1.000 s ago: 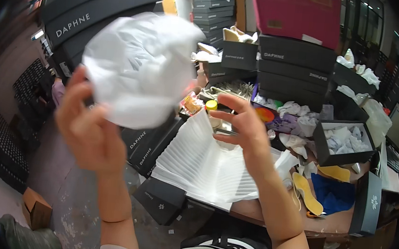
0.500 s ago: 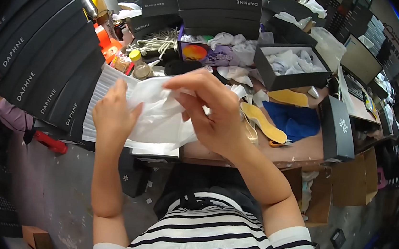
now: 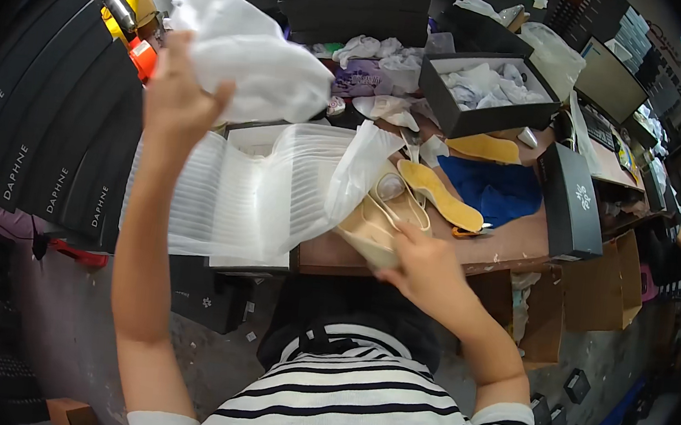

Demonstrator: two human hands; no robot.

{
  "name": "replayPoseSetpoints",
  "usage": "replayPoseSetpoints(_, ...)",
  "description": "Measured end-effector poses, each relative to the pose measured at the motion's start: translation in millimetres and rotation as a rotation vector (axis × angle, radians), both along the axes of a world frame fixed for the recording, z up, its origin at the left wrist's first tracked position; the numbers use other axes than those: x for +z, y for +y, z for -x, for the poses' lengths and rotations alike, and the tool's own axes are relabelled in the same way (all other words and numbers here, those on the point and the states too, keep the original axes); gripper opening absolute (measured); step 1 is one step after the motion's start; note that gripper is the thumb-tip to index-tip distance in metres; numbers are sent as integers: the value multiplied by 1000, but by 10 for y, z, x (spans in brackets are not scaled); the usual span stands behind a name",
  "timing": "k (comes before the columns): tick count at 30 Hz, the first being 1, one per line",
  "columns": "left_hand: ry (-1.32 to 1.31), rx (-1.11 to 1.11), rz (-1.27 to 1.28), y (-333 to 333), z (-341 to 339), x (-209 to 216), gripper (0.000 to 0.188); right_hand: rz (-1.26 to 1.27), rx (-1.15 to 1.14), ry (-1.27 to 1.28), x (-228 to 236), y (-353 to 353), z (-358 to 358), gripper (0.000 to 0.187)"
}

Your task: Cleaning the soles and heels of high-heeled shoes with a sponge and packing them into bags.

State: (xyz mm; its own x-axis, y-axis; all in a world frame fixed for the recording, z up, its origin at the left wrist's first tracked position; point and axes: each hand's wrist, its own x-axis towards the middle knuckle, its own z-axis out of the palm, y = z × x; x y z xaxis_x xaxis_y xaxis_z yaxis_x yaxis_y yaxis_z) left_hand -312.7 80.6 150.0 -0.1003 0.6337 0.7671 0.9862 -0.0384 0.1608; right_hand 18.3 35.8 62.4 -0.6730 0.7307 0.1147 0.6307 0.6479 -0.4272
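My left hand [image 3: 178, 98] is raised at the upper left and grips the edge of a white tissue paper sheet [image 3: 249, 56], blurred by motion. Below it a translucent ribbed packing sheet [image 3: 219, 193] lies draped over an open shoe box [image 3: 257, 137], whose inside is mostly covered. At the table's front edge my right hand [image 3: 427, 268] closes on a beige strappy shoe [image 3: 376, 231], fingers on one side and thumb beneath. A yellow insole [image 3: 440, 197] lies just beyond the shoe, partly next to a blue cloth [image 3: 494, 193].
Stacked black shoe boxes [image 3: 46, 119] wall off the left side. An open black box [image 3: 487, 91] of crumpled tissue stands at the back. Another yellow insole [image 3: 484, 148], an upright dark box [image 3: 573, 202] and a monitor [image 3: 613, 83] are to the right. Cardboard cartons [image 3: 608, 287] sit below the table.
My left hand has lifted the tissue paper up and away, uncovering the ribbed sheet. My right hand has left the paper and moved down right to take hold of the beige shoe.
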Motion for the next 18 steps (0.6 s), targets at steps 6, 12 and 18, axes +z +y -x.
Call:
replayPoseSetpoints(6,-153,-252,176,251,-240,-301,51,639,-190,953,863,-447,-1061,55)
replayPoseSetpoints(12,-97,-354,7,12,-434,-293,8,846,-256,1304,39,-478,-778,53)
replayPoseSetpoints(18,-807,-538,125,-370,-349,-370,13,1019,-163,1493,-132,-330,-139,29)
